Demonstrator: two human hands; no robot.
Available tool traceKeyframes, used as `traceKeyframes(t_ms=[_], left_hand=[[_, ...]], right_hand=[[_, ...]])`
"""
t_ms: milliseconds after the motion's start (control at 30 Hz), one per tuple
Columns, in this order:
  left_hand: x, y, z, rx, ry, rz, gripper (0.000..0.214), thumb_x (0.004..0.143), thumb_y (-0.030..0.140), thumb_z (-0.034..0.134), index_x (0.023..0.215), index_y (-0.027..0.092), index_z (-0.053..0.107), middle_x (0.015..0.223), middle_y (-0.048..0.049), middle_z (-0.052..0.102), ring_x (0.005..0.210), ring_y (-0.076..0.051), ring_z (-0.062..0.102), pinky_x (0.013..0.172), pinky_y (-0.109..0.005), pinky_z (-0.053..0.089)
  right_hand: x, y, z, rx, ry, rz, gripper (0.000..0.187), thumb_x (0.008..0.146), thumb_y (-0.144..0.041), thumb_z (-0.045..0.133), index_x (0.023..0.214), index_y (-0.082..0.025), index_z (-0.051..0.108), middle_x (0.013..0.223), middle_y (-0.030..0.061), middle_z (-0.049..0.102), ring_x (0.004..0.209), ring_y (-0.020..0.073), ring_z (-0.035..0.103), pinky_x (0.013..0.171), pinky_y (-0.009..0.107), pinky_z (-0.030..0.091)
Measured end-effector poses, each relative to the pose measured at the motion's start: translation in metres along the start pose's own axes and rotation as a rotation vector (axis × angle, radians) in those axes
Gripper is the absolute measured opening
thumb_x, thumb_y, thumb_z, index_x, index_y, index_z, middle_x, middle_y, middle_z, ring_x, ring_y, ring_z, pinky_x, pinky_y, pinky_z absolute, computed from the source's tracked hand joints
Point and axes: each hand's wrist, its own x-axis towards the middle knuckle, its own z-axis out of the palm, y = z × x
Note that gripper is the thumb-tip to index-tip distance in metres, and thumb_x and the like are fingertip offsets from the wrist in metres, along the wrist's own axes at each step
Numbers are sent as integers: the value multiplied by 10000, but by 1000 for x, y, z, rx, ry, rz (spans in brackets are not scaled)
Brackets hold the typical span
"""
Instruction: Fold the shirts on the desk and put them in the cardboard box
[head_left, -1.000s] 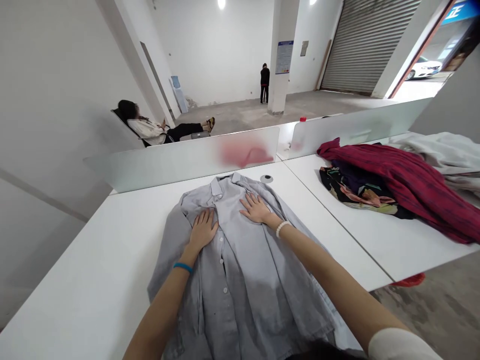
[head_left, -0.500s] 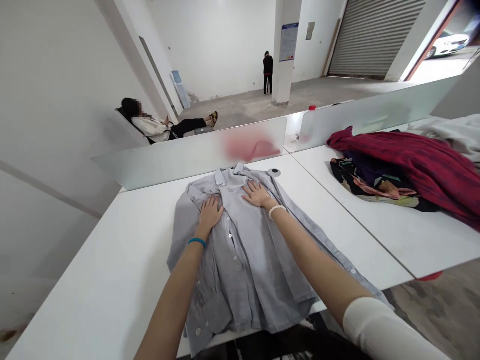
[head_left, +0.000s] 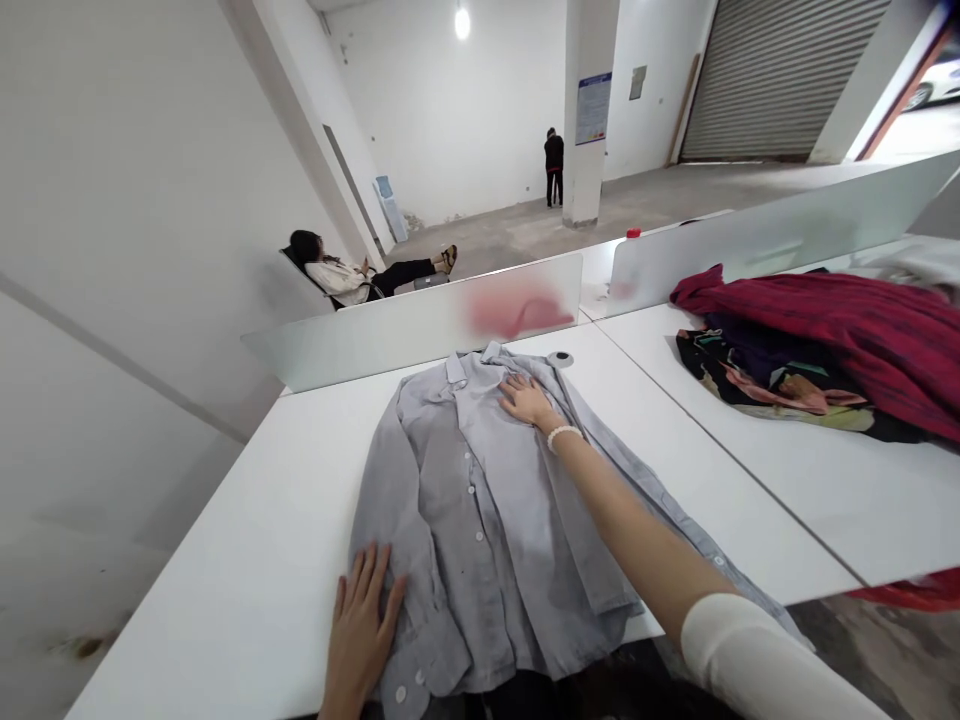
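We see a grey button-up shirt (head_left: pixel 480 510) spread face up on a white table (head_left: pixel 247 560). Its long axis runs from the near table edge toward the far divider, tilted slightly to the right at the far end. The collar points away from us, toward the frosted divider panel (head_left: pixel 390 330); the hem hangs just over the near edge. The button placket runs down the middle along the same axis, and the left sleeve is folded along the shirt's left side, its cuff lying near the bottom.

Our left hand (head_left: pixel 361 630) lies flat at the lower left edge of the shirt, fingers apart and extended, palm down, partly on fabric and partly on the table. Our right hand (head_left: pixel 527 400) rests flat on the upper chest just below the collar, fingers spread and gripping nothing. A white bead bracelet (head_left: pixel 563 435) sits on the right wrist.

A second white table adjoins on the right, carrying a pile of clothes (head_left: pixel 810 350) with a dark red garment on top, well apart from the shirt. Beyond the dividers we see a bare concrete floor, white walls, a pillar (head_left: pixel 589 110) and a closed roller shutter (head_left: pixel 780 75). One person (head_left: pixel 352 275) reclines in a chair at left; another person (head_left: pixel 554 165) stands by the pillar.
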Motion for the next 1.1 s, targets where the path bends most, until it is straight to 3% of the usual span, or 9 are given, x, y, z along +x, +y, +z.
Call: traceKeyframes(t_ms=[100, 200, 400, 500, 633, 767, 867, 1000, 1100], left_hand=[[-6, 6, -7, -22, -26, -47, 549, 939, 432, 328, 1431, 188, 350, 1495, -104, 343, 1397, -257, 270, 1112, -528, 252], [1, 14, -13, -73, -52, -57, 554, 933, 430, 344, 1417, 161, 375, 1485, -124, 354, 1393, -262, 279, 1111, -532, 252], [7, 7, -15, -229, 34, -77, 502, 894, 433, 394, 1290, 159, 537, 1384, -122, 507, 1330, -274, 399, 1100, -522, 289], [-1, 4, -22, -327, 126, -131, 445, 895, 446, 361, 1071, 161, 654, 1162, -117, 663, 1139, -260, 580, 1005, -450, 435], [-44, 15, -23, -326, 231, -157, 375, 904, 422, 366, 1050, 208, 637, 1059, -86, 693, 1052, -253, 619, 928, -413, 491], [-96, 40, -7, -243, 262, 56, 463, 883, 351, 427, 1338, 270, 449, 1313, -78, 573, 1239, -260, 504, 1024, -451, 411], [-106, 51, 0, -139, 291, 115, 648, 837, 370, 510, 1440, 268, 296, 1364, -111, 524, 1293, -306, 441, 1091, -536, 289], [-94, 45, -10, -112, 209, 161, 518, 835, 347, 481, 1348, 277, 465, 1303, -85, 585, 1227, -296, 515, 1049, -491, 361], [-86, 36, -21, -145, 115, 180, 436, 860, 342, 425, 1268, 277, 566, 1295, -54, 595, 1217, -268, 530, 1003, -437, 433]], right_hand=[[-4, -4, -9, 49, 48, 15, 450, 963, -324, 312, 1313, -108, 494, 1398, 167, 456, 1339, 302, 296, 1082, 469, 199], [-13, -9, -17, 93, 47, 39, 415, 946, -224, 296, 1240, -45, 527, 1269, 229, 540, 1231, 320, 423, 1035, 465, 261], [-57, -24, -31, 157, -12, -31, 429, 910, -158, 353, 1312, -53, 457, 1222, 201, 584, 1124, 263, 534, 1004, 422, 340], [-110, -22, -42, 187, -36, -133, 484, 910, -203, 407, 1378, -79, 398, 1332, 171, 521, 1214, 218, 489, 1028, 374, 362], [-224, 3, -59, 199, -5, -233, 387, 940, -307, 413, 1281, -184, 548, 1399, 112, 478, 1302, 230, 422, 1078, 427, 338], [-357, 32, -67, 100, 183, 19, 464, 887, -458, 509, 1311, -270, 527, 1390, 78, 494, 1315, 292, 403, 1064, 522, 335], [-433, 30, -63, 143, 340, 308, 580, 834, -566, 512, 1315, -241, 515, 1424, 126, 437, 1326, 364, 364, 1049, 587, 317], [-470, 0, -42, 424, 695, 871, 559, 849, -555, 487, 1274, -194, 508, 1259, 163, 553, 1192, 345, 515, 972, 511, 441], [-460, -16, -24, 727, 718, 1009, 632, 839, -543, 515, 1374, -236, 378, 1292, 119, 542, 1194, 288, 530, 915, 410, 506]])
